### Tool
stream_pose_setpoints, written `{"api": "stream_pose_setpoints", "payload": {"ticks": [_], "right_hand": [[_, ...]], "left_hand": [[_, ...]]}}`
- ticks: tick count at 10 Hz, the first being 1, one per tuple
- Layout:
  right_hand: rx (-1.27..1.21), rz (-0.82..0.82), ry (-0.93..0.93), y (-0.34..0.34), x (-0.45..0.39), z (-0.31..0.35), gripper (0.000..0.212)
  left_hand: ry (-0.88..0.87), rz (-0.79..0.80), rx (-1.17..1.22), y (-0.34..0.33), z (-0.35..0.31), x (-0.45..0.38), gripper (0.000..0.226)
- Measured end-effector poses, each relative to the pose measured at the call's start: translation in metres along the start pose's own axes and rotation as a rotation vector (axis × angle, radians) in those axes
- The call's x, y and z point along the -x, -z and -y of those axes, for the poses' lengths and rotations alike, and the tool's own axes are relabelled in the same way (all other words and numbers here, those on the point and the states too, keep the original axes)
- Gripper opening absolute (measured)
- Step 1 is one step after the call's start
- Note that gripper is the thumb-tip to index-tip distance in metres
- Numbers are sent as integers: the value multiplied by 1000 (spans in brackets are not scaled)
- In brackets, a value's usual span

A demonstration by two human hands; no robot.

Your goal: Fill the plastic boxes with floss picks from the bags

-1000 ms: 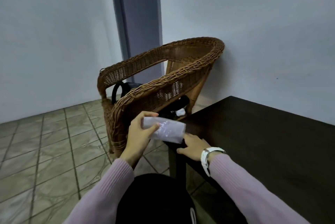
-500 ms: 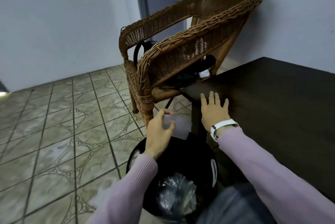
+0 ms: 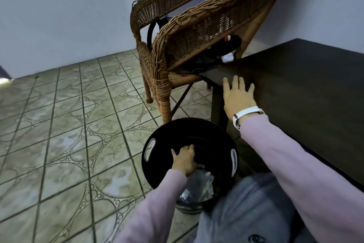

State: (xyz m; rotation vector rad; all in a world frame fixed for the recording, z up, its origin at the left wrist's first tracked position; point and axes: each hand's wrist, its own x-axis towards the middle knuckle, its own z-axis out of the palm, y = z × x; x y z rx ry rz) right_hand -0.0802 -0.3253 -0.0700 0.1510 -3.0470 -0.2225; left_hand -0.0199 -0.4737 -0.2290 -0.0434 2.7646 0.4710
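Left hand [image 3: 184, 159], item one: reaching down into the mouth of the black waste bin [image 3: 151, 166] on the tiled floor, fingers bent downward; whether it holds anything cannot be told from here. Right hand [image 3: 237, 95], item two: flat on the corner of the dark table [image 3: 305, 77], fingers spread, gripping nothing. Crumpled clear plastic [image 3: 201, 183] lies inside the bin; no boxes or floss picks are visible, so a discarded bag that has picks left in it would likely go unnoticed.

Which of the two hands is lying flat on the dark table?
The right hand, the one with the white wristband, lies flat with spread fingers on the dark table. The left hand is down inside the black bin instead.
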Motion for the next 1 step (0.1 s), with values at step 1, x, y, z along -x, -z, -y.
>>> {"api": "stream_pose_setpoints", "payload": {"ticks": [1], "right_hand": [[0, -1, 4, 0, -1, 1, 69]], "left_hand": [[-19, -144, 71, 6, -10, 1, 60]]}}
